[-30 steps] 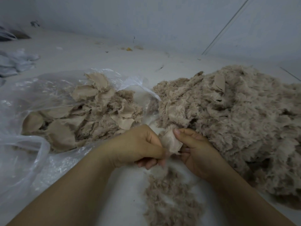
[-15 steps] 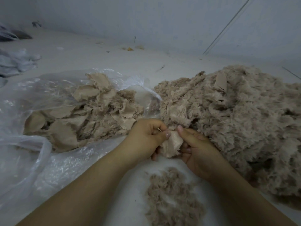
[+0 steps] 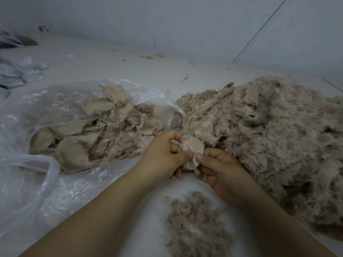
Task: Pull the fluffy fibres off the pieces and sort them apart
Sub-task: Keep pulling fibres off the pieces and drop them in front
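Both hands hold one small beige fabric piece (image 3: 193, 147) at the middle of the view. My left hand (image 3: 163, 154) pinches its left edge with curled fingers. My right hand (image 3: 217, 166) pinches its lower right edge between thumb and fingers. A big heap of fluffy beige pieces (image 3: 269, 138) lies to the right, just behind my right hand. Stripped flat pieces (image 3: 96, 134) fill a clear plastic bag (image 3: 37, 182) on the left. A small mound of loose fibres (image 3: 196, 225) lies on the white surface below my hands.
A white surface (image 3: 130, 67) runs back to a pale wall. Crumpled pale cloth or bags (image 3: 20, 73) lie at the far left. Small scraps (image 3: 148, 56) dot the surface near the wall.
The two hands have turned the piece so its flat backing now faces up, and they have risen slightly toward the heap. The left hand's fingers have shifted along the piece's edge.
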`<act>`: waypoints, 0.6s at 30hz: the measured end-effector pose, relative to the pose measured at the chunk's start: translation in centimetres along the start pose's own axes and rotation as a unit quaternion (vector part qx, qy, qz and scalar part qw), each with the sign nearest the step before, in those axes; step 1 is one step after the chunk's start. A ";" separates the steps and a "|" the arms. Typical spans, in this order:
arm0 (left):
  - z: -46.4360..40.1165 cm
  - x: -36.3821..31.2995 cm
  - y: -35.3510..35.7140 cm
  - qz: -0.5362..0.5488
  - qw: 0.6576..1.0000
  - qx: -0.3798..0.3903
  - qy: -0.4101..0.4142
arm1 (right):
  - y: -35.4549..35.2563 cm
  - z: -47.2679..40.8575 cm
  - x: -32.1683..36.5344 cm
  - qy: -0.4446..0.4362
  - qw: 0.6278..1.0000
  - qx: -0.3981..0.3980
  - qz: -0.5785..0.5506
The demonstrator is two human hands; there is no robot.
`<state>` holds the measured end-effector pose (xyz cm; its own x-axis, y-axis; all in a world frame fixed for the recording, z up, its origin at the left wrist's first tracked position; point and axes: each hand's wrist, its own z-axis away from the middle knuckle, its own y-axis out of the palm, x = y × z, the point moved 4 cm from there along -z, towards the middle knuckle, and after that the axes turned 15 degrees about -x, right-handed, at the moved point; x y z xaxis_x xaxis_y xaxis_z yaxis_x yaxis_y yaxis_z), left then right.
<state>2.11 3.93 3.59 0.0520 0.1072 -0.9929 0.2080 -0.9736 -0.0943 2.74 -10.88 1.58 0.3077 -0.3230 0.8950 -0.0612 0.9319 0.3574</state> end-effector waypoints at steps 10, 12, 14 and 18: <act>-1.2 -0.8 -2.0 -0.017 0.988 -0.105 0.111 | -0.4 -0.5 -0.5 -0.020 0.999 -0.023 0.019; -1.4 -1.3 -3.2 -0.099 0.960 -0.197 0.172 | -0.3 -0.5 -0.5 -0.023 0.999 -0.019 0.024; -1.5 -2.2 -4.5 -0.209 0.902 -0.268 0.265 | -0.3 -0.4 -0.4 -0.023 0.999 -0.017 0.022; -2.5 -1.7 -5.3 -0.425 0.826 -0.228 0.291 | -0.3 -0.4 -0.4 -0.013 1.000 -0.025 -0.004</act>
<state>3.34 9.44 6.01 0.1308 0.9211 -0.3666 0.7500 -0.3338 -0.5711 3.00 -10.98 1.02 0.2825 -0.3332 0.8995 -0.0111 0.9365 0.3504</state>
